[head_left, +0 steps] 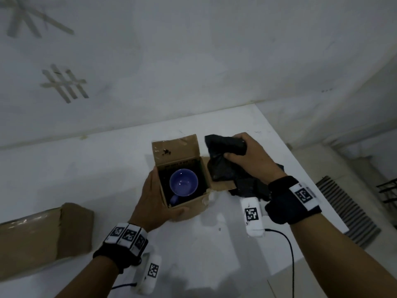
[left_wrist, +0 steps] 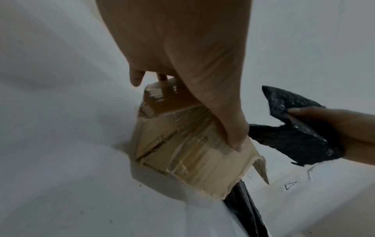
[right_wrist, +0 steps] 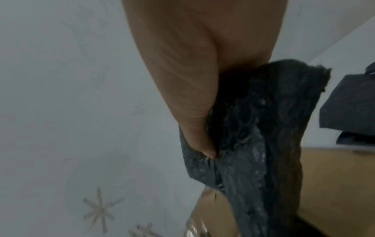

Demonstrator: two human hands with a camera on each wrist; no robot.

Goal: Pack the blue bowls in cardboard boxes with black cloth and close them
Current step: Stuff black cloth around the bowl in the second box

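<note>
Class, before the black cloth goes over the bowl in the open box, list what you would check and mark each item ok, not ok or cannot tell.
1. Blue bowl sits inside the cardboard box: ok.
2. Box flaps open, top unobstructed: ok.
3. Left hand steadies the box, thumb on its near wall: ok.
4. Right hand grips the black cloth: ok.
5. Cloth held over the opening: not ok, it is off to the right.
6. Dark padding under the bowl: cannot tell.
</note>
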